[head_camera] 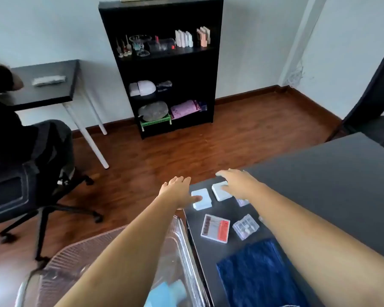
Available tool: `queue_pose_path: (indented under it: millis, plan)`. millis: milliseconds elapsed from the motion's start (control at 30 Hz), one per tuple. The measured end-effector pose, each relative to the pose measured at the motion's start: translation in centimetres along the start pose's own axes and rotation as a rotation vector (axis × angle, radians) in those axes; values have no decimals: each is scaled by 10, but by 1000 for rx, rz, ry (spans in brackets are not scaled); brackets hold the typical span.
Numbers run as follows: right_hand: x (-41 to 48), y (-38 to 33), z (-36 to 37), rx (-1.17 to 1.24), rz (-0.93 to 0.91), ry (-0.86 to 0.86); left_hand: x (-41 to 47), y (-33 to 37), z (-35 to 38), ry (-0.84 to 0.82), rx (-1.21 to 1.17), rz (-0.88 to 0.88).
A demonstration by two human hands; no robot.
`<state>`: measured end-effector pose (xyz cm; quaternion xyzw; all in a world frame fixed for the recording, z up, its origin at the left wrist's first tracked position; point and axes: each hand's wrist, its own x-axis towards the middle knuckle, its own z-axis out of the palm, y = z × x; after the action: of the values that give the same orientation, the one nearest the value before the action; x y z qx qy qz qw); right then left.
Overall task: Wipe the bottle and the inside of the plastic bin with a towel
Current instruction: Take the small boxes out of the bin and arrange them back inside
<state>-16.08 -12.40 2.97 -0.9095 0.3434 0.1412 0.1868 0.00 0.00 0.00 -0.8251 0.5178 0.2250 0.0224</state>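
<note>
A dark blue towel (pixel 259 273) lies flat on the black table (pixel 319 178) at the near right. Beside the table's left edge stands the clear plastic bin (pixel 182 247), with something light blue (pixel 164 293) inside it. No bottle shows clearly. My left hand (pixel 177 191) reaches over the bin with its fingers straight, the thumb resting on a small white box (pixel 203 199). My right hand (pixel 237 182) lies flat, fingers spread, over a second white box (pixel 221 192) at the table's far corner.
On the table lie a flat case with a red label (pixel 215 228), a clear case of small pieces (pixel 245 227) and a purplish item (pixel 242 202). A black shelf (pixel 164 63) stands ahead. An office chair (pixel 20 196) with a seated person is at left, and a dark chair (pixel 375 96) at right.
</note>
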Motion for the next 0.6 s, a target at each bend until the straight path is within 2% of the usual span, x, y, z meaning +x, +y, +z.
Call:
queue_pose_path:
  millis: [300, 467, 600]
  plan:
    - [47, 20, 7, -15, -62, -200, 32, 1, 21, -99, -117, -62]
    - [63, 24, 0, 24, -66, -200, 42, -7, 18, -183, -230, -68]
    - [72, 29, -1, 96, -45, -195, 49, -7, 12, -181, -329, -91]
